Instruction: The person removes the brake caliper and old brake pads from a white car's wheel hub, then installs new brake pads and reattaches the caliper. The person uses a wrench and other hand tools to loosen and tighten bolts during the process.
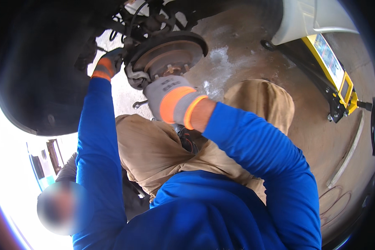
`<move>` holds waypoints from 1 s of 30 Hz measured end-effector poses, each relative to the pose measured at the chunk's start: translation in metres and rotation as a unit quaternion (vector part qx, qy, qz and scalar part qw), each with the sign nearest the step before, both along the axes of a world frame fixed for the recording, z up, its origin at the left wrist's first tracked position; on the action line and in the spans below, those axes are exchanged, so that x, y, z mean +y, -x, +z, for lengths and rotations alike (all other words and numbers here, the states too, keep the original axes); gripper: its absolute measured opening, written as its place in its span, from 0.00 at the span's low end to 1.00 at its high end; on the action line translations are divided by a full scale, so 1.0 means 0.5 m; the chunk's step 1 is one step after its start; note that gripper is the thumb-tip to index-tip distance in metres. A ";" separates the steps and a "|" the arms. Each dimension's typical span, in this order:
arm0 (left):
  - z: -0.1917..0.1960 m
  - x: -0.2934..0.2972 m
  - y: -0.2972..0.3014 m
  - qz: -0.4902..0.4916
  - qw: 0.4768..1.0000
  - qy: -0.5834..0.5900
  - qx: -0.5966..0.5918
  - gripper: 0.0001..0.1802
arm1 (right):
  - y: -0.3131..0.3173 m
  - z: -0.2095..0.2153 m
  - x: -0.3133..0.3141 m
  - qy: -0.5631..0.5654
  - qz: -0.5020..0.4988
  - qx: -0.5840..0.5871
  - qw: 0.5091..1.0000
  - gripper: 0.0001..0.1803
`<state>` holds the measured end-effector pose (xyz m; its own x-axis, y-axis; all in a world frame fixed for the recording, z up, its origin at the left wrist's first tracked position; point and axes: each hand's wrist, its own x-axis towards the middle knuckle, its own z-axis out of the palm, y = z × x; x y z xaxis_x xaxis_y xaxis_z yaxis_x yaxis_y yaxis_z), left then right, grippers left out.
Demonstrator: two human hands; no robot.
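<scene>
A rusty brake disc with studs on its hub stands at the top middle. My left hand, in a grey and orange work glove, reaches behind the disc's left side among dark suspension parts. Its fingers are mostly lost in shadow, so its grip cannot be made out. At the disc's lower edge is my right hand, in a matching glove, back turned up and fingers hidden below it. Right beside it, at the disc's lower left, a dull grey metal part shows, perhaps the caliper. A wrench's ring end sticks out left of the right hand.
The dark wheel-arch liner fills the upper left. To the right, a yellow and black floor jack stands beneath the white bodywork. My bent knees are below the disc. Another person, blurred, is at lower left.
</scene>
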<state>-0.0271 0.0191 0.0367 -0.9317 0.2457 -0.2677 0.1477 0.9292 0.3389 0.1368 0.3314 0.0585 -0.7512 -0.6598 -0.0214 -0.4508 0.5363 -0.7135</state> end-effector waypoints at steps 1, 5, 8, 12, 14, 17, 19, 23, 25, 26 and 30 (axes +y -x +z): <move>-0.003 0.013 0.003 0.240 0.941 -0.213 -0.106 0.08 | 0.004 0.006 0.008 -0.022 0.018 -0.013 1.000 0.10; -0.008 0.060 0.003 0.442 0.821 -0.354 -0.068 0.09 | 0.024 0.027 0.042 -0.092 0.011 -0.061 0.994 0.18; -0.025 0.019 -0.001 0.409 0.841 -0.346 -0.079 0.05 | 0.035 0.012 0.061 -0.082 -0.077 -0.035 0.993 0.25; -0.096 -0.036 -0.020 0.224 0.894 -0.388 0.001 0.12 | 0.055 -0.017 0.075 -0.071 -0.165 0.046 0.983 0.33; -0.110 -0.034 -0.019 0.210 0.887 -0.411 0.014 0.15 | 0.059 -0.027 0.069 -0.083 -0.186 0.056 0.978 0.34; -0.070 0.028 -0.015 0.378 0.777 -0.498 -0.078 0.12 | 0.075 -0.034 0.070 -0.080 -0.191 0.027 0.978 0.33; -0.062 0.034 -0.022 0.358 0.791 -0.492 -0.065 0.12 | 0.078 -0.032 0.060 -0.067 -0.198 0.057 0.976 0.33; -0.076 0.009 -0.035 0.317 0.825 -0.465 -0.044 0.13 | 0.080 -0.016 0.028 -0.088 -0.168 0.042 0.981 0.35; -0.058 0.024 -0.037 0.322 0.829 -0.456 -0.038 0.14 | 0.077 -0.031 0.021 -0.088 -0.183 0.068 0.977 0.35; -0.042 0.038 -0.032 0.343 0.838 -0.422 -0.041 0.14 | 0.078 -0.032 0.020 -0.089 -0.188 0.065 0.976 0.34; -0.033 0.037 -0.022 0.341 0.861 -0.378 -0.021 0.15 | 0.078 -0.042 0.014 -0.066 -0.201 0.070 0.975 0.32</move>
<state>-0.0160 0.0376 0.0205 -0.9218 -0.2355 -0.3080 -0.3713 0.3073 0.8762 0.0979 0.3384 0.0376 -0.9504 -0.3090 0.0357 -0.2728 0.7728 -0.5730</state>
